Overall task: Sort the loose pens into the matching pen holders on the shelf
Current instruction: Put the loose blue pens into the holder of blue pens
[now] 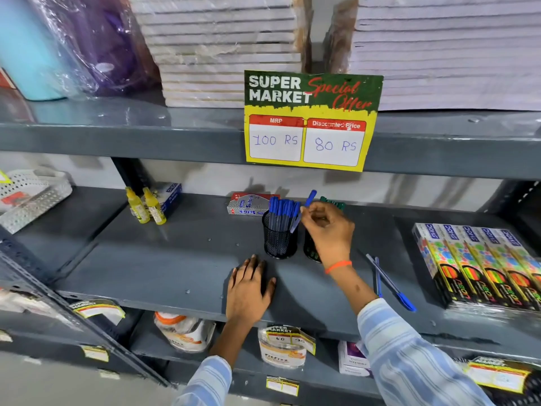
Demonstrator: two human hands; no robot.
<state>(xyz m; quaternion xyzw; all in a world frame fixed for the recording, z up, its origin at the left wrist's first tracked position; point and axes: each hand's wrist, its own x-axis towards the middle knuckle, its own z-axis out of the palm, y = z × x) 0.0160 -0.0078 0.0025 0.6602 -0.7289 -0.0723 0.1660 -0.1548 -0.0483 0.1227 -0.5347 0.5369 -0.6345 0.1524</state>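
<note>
On the grey metal shelf (pixel 164 259) stand two black mesh pen holders side by side. The left pen holder (pixel 279 240) is packed with blue-capped pens (pixel 282 212) standing upright. The right pen holder (pixel 311 249) is mostly hidden behind the person's right hand, and only its lower part shows; green pen caps (pixel 333 203) rise behind the hand, though whether they stand in that holder cannot be told.

The right hand (pixel 329 230) is raised just beside the rim of the left holder, its fingertips pinched on a blue pen (pixel 304 209). The pen is tilted, cap up and to the right, its lower end near the holder's rim among the other pens. An orange band (pixel 338 266) circles that wrist above a striped sleeve.

The left hand (pixel 248 288) lies flat and open on the shelf, palm down, fingers spread, holding nothing, near the front edge and just in front of the left holder.

To the right of the arm, two loose blue pens (pixel 390 281) lie on the shelf, crossing each other near their upper ends. Further right lies a row of neon pencil boxes (pixel 480 265). At the back of the shelf are two yellow bottles (pixel 146 205) and a small red and white box (pixel 248 205). A supermarket price sign (pixel 310 120) hangs from the shelf above.
</note>
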